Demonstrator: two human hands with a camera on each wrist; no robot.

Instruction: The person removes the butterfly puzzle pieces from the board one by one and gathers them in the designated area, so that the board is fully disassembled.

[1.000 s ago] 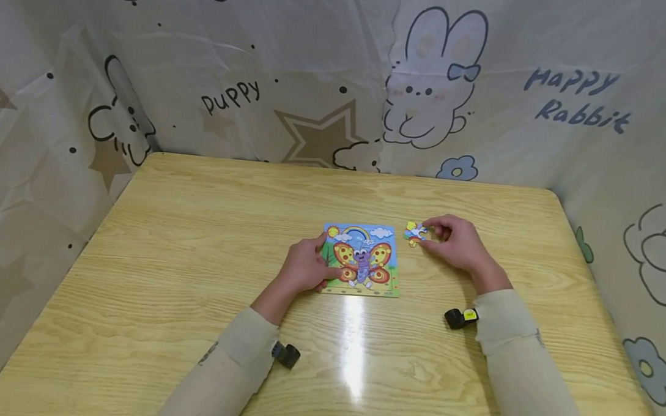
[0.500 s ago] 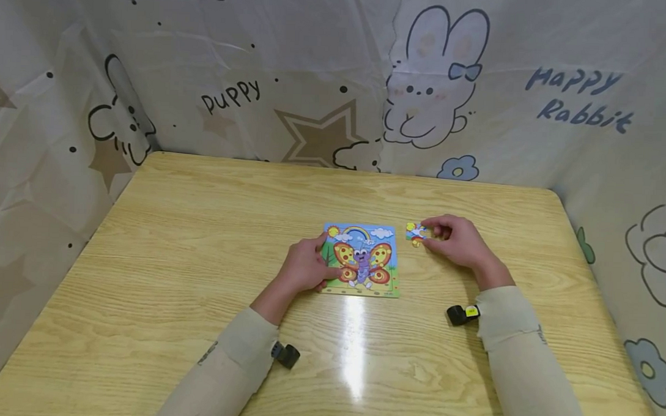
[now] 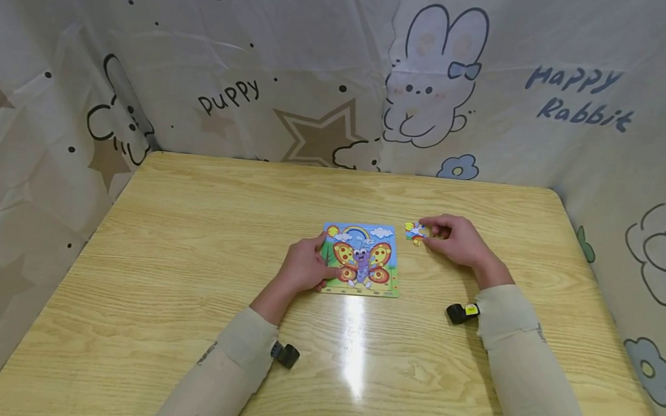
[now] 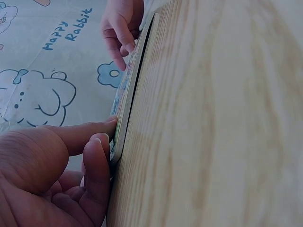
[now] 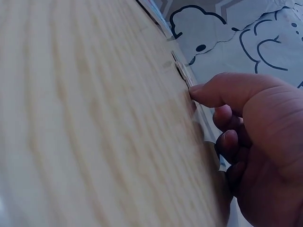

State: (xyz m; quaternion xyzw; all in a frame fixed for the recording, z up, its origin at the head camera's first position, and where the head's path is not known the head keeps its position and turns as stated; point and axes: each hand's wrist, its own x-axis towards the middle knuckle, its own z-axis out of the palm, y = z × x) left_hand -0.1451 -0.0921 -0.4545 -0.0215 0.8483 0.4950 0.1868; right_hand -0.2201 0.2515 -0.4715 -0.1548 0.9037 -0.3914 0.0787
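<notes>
A square butterfly jigsaw puzzle (image 3: 362, 258) lies flat on the table in the head view. My left hand (image 3: 305, 265) grips its left edge, thumb on the printed face and fingers along the side. The left wrist view shows that left hand (image 4: 61, 165) at the puzzle's edge (image 4: 132, 94). Just right of the puzzle is a small cluster of loose jigsaw pieces (image 3: 411, 233), yellow, blue and red. My right hand (image 3: 457, 240) pinches the cluster's right side between thumb and index finger. In the right wrist view, the right thumb (image 5: 213, 92) touches the thin pieces (image 5: 182, 68) at table level.
The wooden table (image 3: 200, 228) has a light reflection (image 3: 353, 349) in front of the puzzle. A printed curtain (image 3: 316, 66) hangs behind and at both sides of it. Black wrist cameras (image 3: 286, 355) sit on both sleeves.
The right hand and the loose pieces have shifted very slightly to the right since the first frame. The left hand and the puzzle stay in place.
</notes>
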